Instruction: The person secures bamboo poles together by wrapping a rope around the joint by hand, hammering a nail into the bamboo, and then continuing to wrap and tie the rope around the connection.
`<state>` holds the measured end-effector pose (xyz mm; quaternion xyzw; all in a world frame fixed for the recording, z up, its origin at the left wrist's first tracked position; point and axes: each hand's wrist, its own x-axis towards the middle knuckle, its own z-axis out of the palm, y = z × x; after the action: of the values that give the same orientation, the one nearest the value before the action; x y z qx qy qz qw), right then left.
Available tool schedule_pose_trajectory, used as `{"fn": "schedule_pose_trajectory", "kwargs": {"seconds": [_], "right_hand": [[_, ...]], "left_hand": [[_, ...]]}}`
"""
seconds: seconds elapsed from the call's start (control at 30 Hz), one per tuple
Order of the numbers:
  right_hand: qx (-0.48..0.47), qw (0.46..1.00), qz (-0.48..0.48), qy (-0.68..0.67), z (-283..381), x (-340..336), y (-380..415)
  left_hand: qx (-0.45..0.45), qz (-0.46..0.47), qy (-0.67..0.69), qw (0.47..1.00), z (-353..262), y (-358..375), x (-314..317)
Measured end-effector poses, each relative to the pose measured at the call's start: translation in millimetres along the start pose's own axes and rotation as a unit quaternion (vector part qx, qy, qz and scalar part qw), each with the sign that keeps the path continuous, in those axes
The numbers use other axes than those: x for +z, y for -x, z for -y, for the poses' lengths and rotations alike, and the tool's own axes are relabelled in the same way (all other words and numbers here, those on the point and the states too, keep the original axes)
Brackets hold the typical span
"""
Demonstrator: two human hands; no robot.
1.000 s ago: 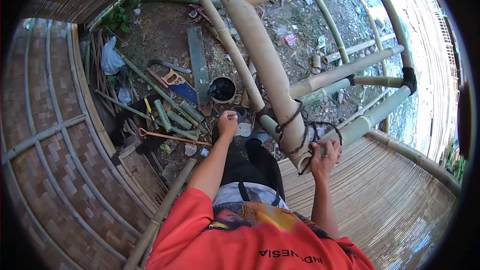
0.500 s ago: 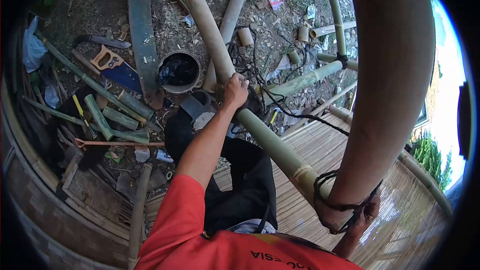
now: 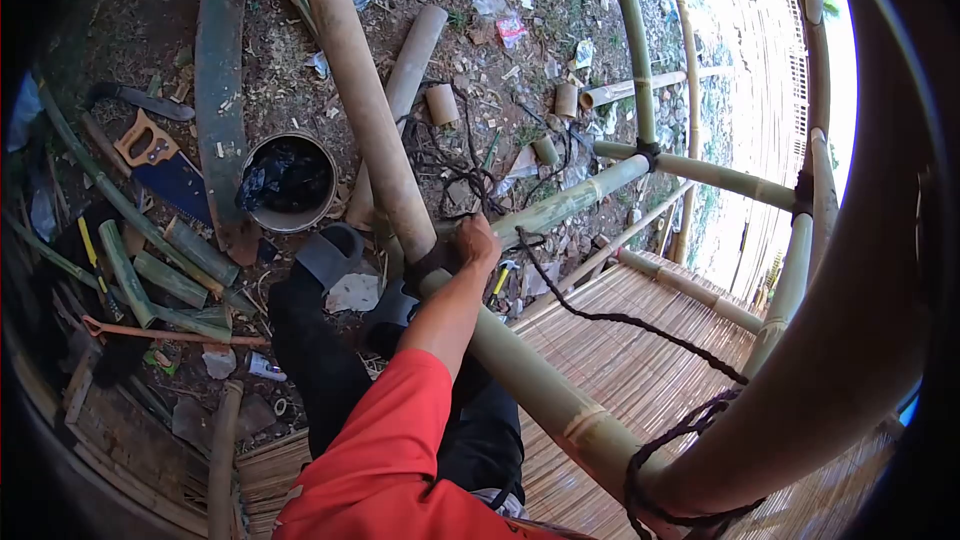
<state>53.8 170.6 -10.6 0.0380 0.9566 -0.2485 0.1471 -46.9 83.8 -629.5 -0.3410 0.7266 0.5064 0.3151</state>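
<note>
Left hand (image 3: 470, 245) wrapped around smooth round bamboo pole (image 3: 370, 130), axis diagonal, upper-left to lower-right; right hand hidden.

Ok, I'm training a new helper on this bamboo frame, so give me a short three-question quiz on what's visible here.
1. True or false: the left hand grips the slanted bamboo pole.
2. The black rope leads from that hand toward: A) a lashing at lower right, B) a ladder, C) a tree.
3. Fill in: the handsaw lies to the ____ of the bucket in the picture.
Key: 1 true; 2 A; 3 left.
</note>
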Motion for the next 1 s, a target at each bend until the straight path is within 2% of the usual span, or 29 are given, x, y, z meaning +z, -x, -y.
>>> {"fn": "schedule_pose_trajectory", "kwargs": {"seconds": [0.07, 0.1, 0.13, 0.17, 0.23, 0.3, 0.37, 0.4, 0.5, 0.57, 0.6, 0.63, 0.7, 0.73, 0.77, 0.83, 0.87, 0.9, 0.97, 1.0], "right_hand": [[-0.02, 1.0, 0.001, -0.004, -0.1, 1.3, -3.7], [-0.033, 0.999, -0.001, -0.006, 1.9, 1.8, -6.3], [-0.054, 0.999, 0.0, -0.008, 2.8, 4.1, -10.2], [-0.072, 0.997, -0.006, -0.01, 6.0, 10.4, -14.6], [-0.1, 0.995, -0.026, -0.015, 20.1, 25.4, -26.2], [-0.073, 0.995, -0.073, 0.002, 43.6, 38.6, -32.6], [-0.088, 0.994, -0.059, 0.038, 48.5, 32.7, -34.5], [-0.094, 0.992, -0.057, 0.059, 52.9, 29.7, -32.9], [-0.097, 0.991, -0.045, 0.086, 62.2, 20.8, -32.8], [-0.11, 0.99, -0.049, 0.075, 50.6, 19.7, -33.3], [-0.116, 0.992, -0.036, -0.012, 46.4, 20.1, -35.2], [-0.14, 0.989, -0.052, 0.016, 50.7, 17.8, -33.9], [-0.135, 0.99, -0.044, -0.001, 48.2, 15.6, -33.4], [-0.137, 0.989, -0.051, -0.015, 46.4, 16.8, -31.9], [-0.159, 0.984, -0.074, -0.004, 44.7, 17.9, -31.7], [-0.174, 0.978, -0.113, 0.0, 48.3, 14.5, -31.8], [-0.179, 0.977, -0.112, -0.003, 49.2, 13.6, -31.5], [-0.18, 0.977, -0.11, -0.004, 48.0, 13.0, -29.8], [-0.166, 0.977, -0.131, -0.023, 46.1, 15.0, -29.1], [-0.158, 0.98, -0.121, -0.024, 44.9, 14.8, -28.7]], "left_hand": [[0.153, -0.086, 0.066, 0.982, -4.9, 9.4, -5.6], [0.152, -0.087, 0.063, 0.983, -14.5, 26.9, -23.9], [0.105, 0.013, 0.366, 0.925, -24.1, 41.7, -46.9], [0.048, 0.109, 0.628, 0.769, -33.6, 59.9, -74.5], [0.095, 0.031, 0.651, 0.752, -48.4, 104.8, -163.9], [0.165, -0.011, 0.809, 0.565, -49.4, 164.1, -258.2], [0.243, -0.035, 0.843, 0.479, -27.2, 229.4, -343.9], [0.278, -0.06, 0.838, 0.466, -18.2, 267.0, -384.3], [0.386, -0.121, 0.778, 0.481, -7.8, 395.9, -491.6], [0.409, -0.216, 0.712, 0.528, -6.7, 476.2, -548.4], [0.427, -0.197, 0.7, 0.537, -9.3, 515.6, -573.3], [0.444, -0.175, 0.687, 0.547, -10.7, 549.3, -594.1], [0.432, -0.369, 0.575, 0.589, -8.5, 595.8, -627.1], [0.42, -0.362, 0.597, 0.579, -12.9, 610.1, -635.4], [0.435, -0.359, 0.588, 0.58, -14.5, 616.7, -637.6], [0.334, -0.257, 0.676, 0.605, -10.0, 599.0, -634.4], [0.302, -0.265, 0.677, 0.616, -5.4, 571.9, -623.0], [0.267, -0.272, 0.678, 0.629, -3.7, 542.7, -604.8], [0.176, -0.277, 0.681, 0.654, -53.5, 498.3, -542.0], [0.139, -0.239, 0.665, 0.694, -69.8, 472.7, -510.7]]}}
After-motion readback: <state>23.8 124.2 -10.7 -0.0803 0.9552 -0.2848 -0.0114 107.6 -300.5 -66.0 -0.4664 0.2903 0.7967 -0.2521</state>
